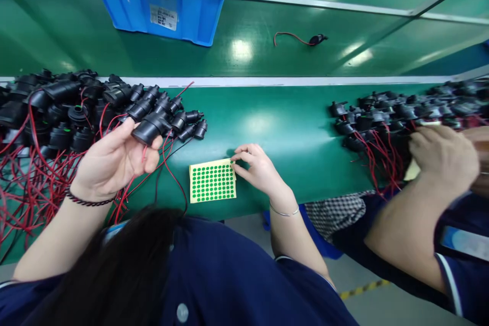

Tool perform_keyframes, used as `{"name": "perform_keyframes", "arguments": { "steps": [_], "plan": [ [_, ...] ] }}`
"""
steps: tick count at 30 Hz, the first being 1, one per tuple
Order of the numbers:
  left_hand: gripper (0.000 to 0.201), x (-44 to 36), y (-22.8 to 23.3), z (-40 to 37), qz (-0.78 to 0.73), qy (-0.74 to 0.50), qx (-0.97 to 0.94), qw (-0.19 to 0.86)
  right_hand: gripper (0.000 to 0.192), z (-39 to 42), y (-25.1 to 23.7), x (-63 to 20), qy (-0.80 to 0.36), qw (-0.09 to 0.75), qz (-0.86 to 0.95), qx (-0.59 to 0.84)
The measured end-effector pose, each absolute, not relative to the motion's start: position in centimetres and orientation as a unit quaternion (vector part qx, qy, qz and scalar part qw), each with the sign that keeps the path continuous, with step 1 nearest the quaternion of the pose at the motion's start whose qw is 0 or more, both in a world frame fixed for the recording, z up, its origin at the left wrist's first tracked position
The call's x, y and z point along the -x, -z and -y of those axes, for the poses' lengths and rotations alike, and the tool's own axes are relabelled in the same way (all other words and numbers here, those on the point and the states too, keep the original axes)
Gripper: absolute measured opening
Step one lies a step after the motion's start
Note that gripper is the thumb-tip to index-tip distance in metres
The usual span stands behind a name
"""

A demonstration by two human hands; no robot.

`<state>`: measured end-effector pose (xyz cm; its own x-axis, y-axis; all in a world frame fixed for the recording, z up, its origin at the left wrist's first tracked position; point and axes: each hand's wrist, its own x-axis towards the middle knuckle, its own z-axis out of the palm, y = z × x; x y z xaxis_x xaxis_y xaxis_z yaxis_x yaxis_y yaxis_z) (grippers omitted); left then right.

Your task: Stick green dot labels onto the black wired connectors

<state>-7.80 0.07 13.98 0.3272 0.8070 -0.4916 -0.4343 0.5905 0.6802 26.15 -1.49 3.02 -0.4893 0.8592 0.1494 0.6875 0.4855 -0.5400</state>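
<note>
My left hand (114,160) is closed around 1 black cylindrical plastic part (151,127) with red wires, lifted beside the black parts pile (57,107). My right hand (257,168), fingers pinched, touches the yellow sheet of green dot stickers (212,181) on the green table (290,127).

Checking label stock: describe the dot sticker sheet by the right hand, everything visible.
The sticker sheet is a pale yellow, roughly rectangular backing sheet, apparently paper, covered with rows of small round green dots in a dense grid. It lies flat on the green table near its front edge, slightly skewed. The right hand touches its upper right corner with its fingertips. A black wire lies just left of it; whether they touch is unclear. No gaps in the grid are discernible.
</note>
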Motion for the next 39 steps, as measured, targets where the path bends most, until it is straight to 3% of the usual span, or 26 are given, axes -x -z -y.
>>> {"name": "perform_keyframes", "arguments": {
  "steps": [11, 17, 21, 24, 28, 39],
  "plan": [
    [0.014, 5.8, -10.3, -0.5, -0.368, -0.396, -0.279, 0.794, 0.007, 1.3, -2.9, -26.1, -0.259, 0.237, 0.826, 0.442],
    [0.028, 4.6, -9.1, -0.4, -0.377, -0.409, -0.294, 0.777, 0.009, 1.2, -3.1, -26.7, -0.387, 0.289, 0.732, 0.481],
    [0.042, 4.0, -7.9, -0.3, -0.409, -0.418, -0.338, 0.737, 0.008, 0.9, -3.7, -25.2, -0.442, 0.379, 0.666, 0.466],
    [0.039, 3.8, -7.1, -0.3, -0.436, -0.43, -0.381, 0.693, 0.012, 0.5, -4.6, -22.2, -0.504, 0.421, 0.625, 0.422],
    [0.031, 3.8, -6.8, -0.1, -0.463, -0.425, -0.447, 0.636, 0.012, 0.1, -5.8, -18.2, -0.548, 0.404, 0.609, 0.408],
    [0.036, 3.4, -6.1, 0.5, -0.492, -0.424, -0.517, 0.557, 0.004, -0.2, -5.7, -15.3, -0.493, 0.347, 0.687, 0.405]
  ]
}}
